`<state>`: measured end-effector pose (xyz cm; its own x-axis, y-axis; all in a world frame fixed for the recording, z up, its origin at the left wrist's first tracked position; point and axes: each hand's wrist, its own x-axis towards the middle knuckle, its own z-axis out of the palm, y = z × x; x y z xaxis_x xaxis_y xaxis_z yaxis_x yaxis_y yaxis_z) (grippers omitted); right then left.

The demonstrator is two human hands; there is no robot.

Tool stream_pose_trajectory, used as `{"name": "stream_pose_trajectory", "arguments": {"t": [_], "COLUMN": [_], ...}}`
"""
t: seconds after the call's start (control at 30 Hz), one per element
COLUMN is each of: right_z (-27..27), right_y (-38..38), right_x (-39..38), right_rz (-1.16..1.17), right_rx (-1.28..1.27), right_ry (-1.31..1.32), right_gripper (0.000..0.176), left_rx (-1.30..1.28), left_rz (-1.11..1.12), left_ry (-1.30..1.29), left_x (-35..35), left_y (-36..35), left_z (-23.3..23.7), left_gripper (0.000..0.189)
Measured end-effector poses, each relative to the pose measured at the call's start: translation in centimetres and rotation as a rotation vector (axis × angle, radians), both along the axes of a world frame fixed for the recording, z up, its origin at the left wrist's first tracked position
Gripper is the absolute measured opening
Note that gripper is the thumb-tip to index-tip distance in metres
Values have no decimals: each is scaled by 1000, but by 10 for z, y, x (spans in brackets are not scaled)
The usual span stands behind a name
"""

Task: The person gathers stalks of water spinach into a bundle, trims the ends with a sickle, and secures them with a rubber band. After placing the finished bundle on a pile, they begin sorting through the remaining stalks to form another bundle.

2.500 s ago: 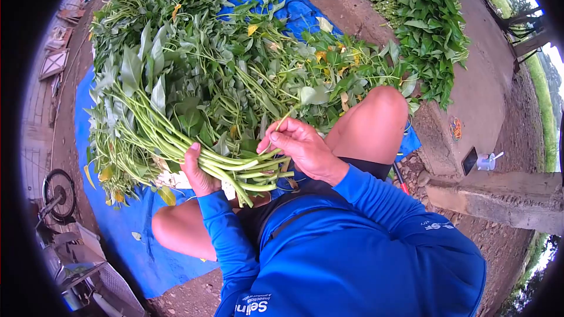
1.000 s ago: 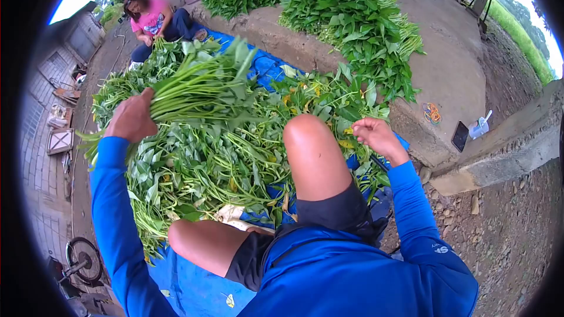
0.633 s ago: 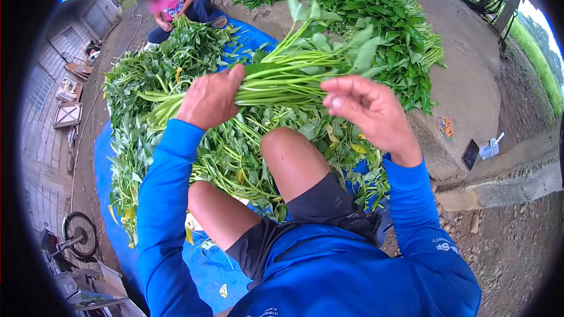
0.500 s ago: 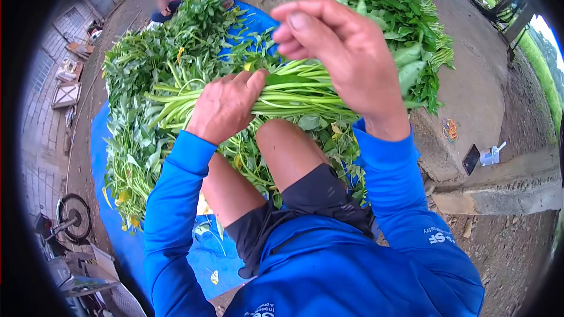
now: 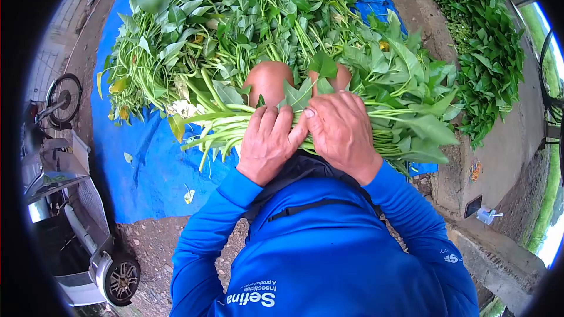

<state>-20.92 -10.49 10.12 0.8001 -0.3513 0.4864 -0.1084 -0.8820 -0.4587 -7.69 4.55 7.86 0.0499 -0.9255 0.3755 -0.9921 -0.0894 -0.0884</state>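
Note:
A bunch of water spinach (image 5: 220, 132) lies crosswise over my lap, its cut stems to the left and leafy tops to the right. My left hand (image 5: 267, 141) wraps over the stems, fingers curled. Close beside it, thumbs almost touching, my right hand (image 5: 342, 135) closes on the middle of the same bunch. Whatever lies under the palms is hidden. Beyond my knees spreads a heap of loose water spinach (image 5: 235, 29) on a blue tarp (image 5: 153, 164). A few leaves stick up between my hands and knees.
Bundled greens (image 5: 487, 53) line the concrete at the right. Below them are colourful rubber bands (image 5: 474, 170), a phone (image 5: 473, 206) and a plastic cup (image 5: 486, 215). A motorcycle wheel (image 5: 63, 101) and a wheeled vehicle (image 5: 120, 279) are at the left.
My right hand, raised above the bunch before, has come down and gripped it. The bunch now sits nearer my body. My view has tilted downward, and the person in pink is out of sight.

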Motion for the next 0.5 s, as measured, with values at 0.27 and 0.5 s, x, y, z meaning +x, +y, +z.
{"name": "stream_pose_trajectory", "arguments": {"t": [0.27,0.5], "right_z": [39,41], "right_y": [7,20], "right_x": [-15,-43], "right_rz": [133,118], "right_rx": [-86,10], "right_ry": [312,469], "right_gripper": [30,38], "left_rx": [407,153], "left_rz": [187,254], "left_ry": [385,687], "left_x": [-43,-18], "left_y": [29,28], "left_z": [51,83], "left_gripper": [85,37]}}
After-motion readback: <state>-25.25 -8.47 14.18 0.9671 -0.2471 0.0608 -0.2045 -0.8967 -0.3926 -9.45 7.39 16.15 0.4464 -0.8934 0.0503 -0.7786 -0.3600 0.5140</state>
